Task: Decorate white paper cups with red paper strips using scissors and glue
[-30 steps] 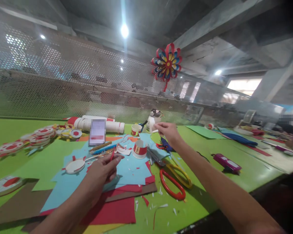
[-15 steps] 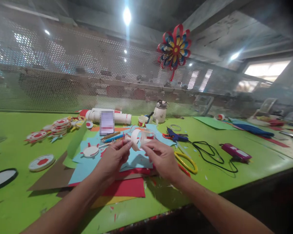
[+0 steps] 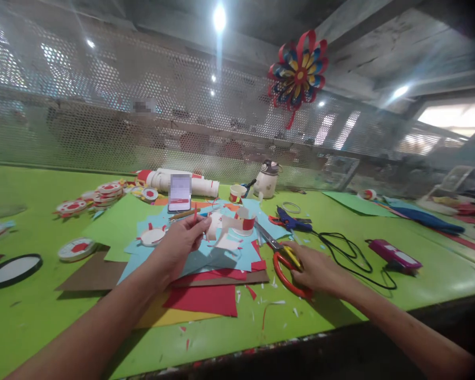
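Observation:
Pinched between the fingers of my left hand (image 3: 188, 236) is a curled white paper strip (image 3: 214, 226) with a thin red piece by the fingertips. My right hand (image 3: 311, 264) is closed on the handles of the scissors (image 3: 287, 258), one orange and one yellow, whose blades point up and left. Just left of the blades stands a cut paper cup ring (image 3: 245, 224), white with a red patch. Under it lie light blue paper sheets (image 3: 221, 258). A white disc with red tabs (image 3: 152, 236) rests left of my left hand.
A phone (image 3: 179, 193) stands before white rolled tubes (image 3: 206, 187). Stacked red and white discs (image 3: 108, 195) sit at left. A bottle (image 3: 267, 179) is at the back. To the right are a blue glue gun (image 3: 293, 220), black cable and purple box (image 3: 393, 256).
My right hand has let go of the paper and moved right, closing on the scissors. My left hand still pinches the white strip. The camera view has shifted a little.

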A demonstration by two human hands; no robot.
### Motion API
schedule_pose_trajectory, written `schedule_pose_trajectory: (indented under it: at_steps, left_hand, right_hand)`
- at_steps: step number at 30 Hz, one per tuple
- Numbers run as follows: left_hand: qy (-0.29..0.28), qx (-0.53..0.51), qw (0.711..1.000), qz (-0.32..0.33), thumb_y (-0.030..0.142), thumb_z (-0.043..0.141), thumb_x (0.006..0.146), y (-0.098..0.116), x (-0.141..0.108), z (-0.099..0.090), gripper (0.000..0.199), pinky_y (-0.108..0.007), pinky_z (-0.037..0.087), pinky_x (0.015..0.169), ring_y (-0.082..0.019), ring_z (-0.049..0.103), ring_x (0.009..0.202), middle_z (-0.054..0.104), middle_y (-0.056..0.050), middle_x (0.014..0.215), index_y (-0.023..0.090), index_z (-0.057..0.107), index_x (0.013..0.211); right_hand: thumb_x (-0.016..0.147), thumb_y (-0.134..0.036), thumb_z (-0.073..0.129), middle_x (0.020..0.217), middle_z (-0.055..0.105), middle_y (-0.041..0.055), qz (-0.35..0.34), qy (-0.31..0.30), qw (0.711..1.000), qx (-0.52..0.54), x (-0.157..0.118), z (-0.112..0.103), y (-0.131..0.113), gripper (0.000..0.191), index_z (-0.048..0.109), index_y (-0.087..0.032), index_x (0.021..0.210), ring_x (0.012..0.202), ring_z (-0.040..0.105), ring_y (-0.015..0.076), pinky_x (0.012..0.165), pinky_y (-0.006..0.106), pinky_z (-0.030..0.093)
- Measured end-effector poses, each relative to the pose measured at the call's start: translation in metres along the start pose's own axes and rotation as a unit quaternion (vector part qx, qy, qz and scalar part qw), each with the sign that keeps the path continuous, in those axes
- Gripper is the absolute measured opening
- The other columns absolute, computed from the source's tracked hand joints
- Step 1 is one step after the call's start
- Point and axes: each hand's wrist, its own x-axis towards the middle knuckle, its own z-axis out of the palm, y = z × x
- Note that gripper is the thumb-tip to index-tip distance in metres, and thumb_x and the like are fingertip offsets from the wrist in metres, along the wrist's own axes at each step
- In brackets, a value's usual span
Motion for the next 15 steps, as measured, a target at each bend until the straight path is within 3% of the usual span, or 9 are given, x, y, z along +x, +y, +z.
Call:
schedule_pose_trajectory:
  at_steps: [3,7,12,15]
  left_hand:
    - [0.013,0.024,1.000,0.008,0.044,0.072,0.066,-0.004,0.004,-0.004,0.034,-0.021,0.020,0.043,-0.006,0.027,0.044,0.038,0.007,0.048,0.017,0.052,0.060]
    - [0.018,0.033,0.999,0.004,0.042,0.069,0.071,-0.009,0.007,-0.006,0.032,-0.020,0.020,0.043,-0.006,0.029,0.042,0.044,0.006,0.047,0.016,0.053,0.062]
    - [0.008,0.028,1.000,-0.007,0.042,0.061,0.077,-0.010,0.006,-0.002,0.026,-0.020,0.016,0.040,-0.005,0.030,0.038,0.058,0.001,0.055,0.018,0.053,0.074]
    - [0.011,0.023,1.000,-0.013,0.039,0.058,0.080,-0.008,0.004,0.001,0.022,-0.020,0.015,0.038,-0.005,0.030,0.037,0.056,0.003,0.055,0.019,0.052,0.076]
  right_hand:
    - [0.064,-0.014,0.058,0.073,0.064,0.0014,0.048,-0.038,0.996,0.062,0.011,-0.004,-0.004,0.067,0.048,-0.023,0.131,0.065,0.058,0.0184,0.054,0.025,0.036]
    - [0.065,-0.020,0.063,0.061,0.059,-0.0022,0.084,-0.055,0.987,0.128,0.023,-0.012,0.005,0.056,0.055,-0.018,0.120,0.056,0.054,0.0160,0.051,0.024,0.036]
    - [0.066,-0.025,0.061,0.059,0.057,-0.0015,0.064,-0.054,0.971,0.224,0.012,-0.027,0.024,0.044,0.062,-0.019,0.110,0.052,0.054,0.0168,0.049,0.027,0.040]
    - [0.072,-0.030,0.061,0.073,0.067,0.0068,0.003,-0.023,0.963,0.267,-0.014,-0.037,0.032,0.043,0.065,-0.024,0.114,0.065,0.064,0.0220,0.059,0.031,0.049]
